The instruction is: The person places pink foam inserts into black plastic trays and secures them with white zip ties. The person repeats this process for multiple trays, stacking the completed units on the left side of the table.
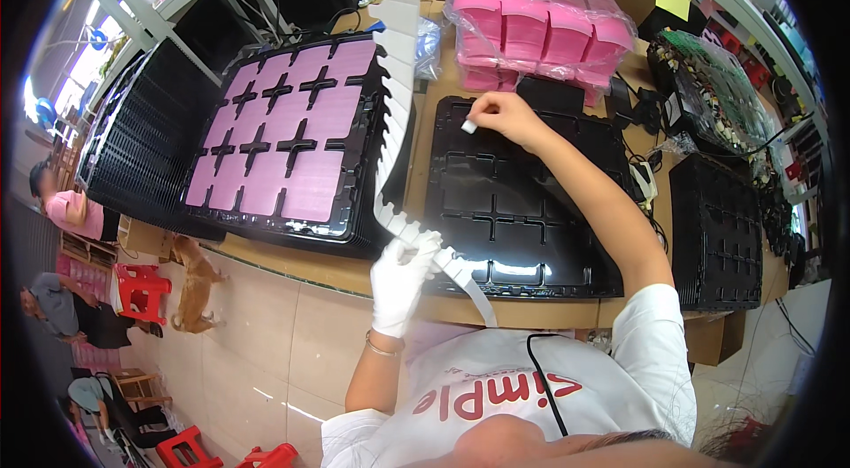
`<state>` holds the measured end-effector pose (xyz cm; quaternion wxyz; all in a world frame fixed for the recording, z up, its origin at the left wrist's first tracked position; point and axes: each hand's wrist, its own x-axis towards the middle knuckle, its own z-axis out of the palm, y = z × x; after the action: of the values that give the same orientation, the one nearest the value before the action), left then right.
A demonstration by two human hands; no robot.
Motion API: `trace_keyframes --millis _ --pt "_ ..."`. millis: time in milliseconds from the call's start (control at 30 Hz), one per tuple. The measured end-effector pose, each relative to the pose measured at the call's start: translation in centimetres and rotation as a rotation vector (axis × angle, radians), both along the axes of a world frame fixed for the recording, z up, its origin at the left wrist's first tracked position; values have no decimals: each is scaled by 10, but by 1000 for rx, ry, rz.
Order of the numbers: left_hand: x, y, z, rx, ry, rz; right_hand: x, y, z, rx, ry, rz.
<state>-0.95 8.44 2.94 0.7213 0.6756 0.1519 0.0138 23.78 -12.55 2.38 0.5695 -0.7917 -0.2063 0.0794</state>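
My left hand (405,282), in a white glove, is closed around a long white strip (395,52) with a row of notched tabs along its edge. The strip rises past the far side of the table, and its tail (469,286) hangs toward my body. My bare right hand (506,117) pinches a small white piece (469,125) between thumb and fingertips, over the far left corner of a glossy black moulded tray (474,193). Whether the piece touches the tray, I cannot tell.
To the left, a stack of black trays (359,202) holds pink foam sheets in its top one. Plastic-wrapped pink blocks (531,21) stand behind. More black trays (717,238), cables and a box of circuit boards (708,83) lie right. People, red stools (142,291) and a dog (193,286) are beyond the left edge.
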Motion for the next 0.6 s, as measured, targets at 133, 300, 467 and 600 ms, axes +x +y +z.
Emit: trace_keyframes --millis 133,300,467,600 --pt "-11 9 1 -45 21 5 -79 -7 17 720 578 134" --pt "-20 7 8 -50 45 14 -194 8 22 174 561 130" --pt "-29 5 12 -35 7 36 -244 19 18 -23 242 71" --pt "-31 9 8 -2 -29 70 -252 19 14 26 -212 227"
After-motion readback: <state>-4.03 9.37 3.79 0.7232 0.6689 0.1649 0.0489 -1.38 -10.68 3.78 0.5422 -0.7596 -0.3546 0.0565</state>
